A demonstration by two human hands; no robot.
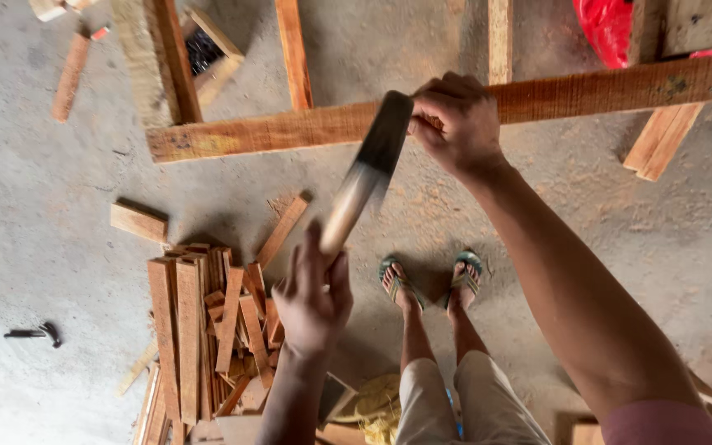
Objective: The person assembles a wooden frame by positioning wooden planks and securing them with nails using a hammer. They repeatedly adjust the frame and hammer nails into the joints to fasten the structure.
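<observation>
Two hands show: the left hand (pixel 313 301) and the right hand (pixel 455 124). One hammer (pixel 364 177). One long wooden plank (pixel 290 130) lies crosswise, with three narrower wooden slats (pixel 293 51) running under it at the top. One heap of short wood offcuts (pixel 208 330), too many to count. Two feet in two green sandals (pixel 397 280). One red plastic bag (pixel 607 29).

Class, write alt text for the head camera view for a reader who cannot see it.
A person's left hand swings a hammer, blurred with motion, toward a long wooden plank that the right hand grips. Below lie a pile of short wood strips on the concrete floor and the person's sandalled feet.
</observation>
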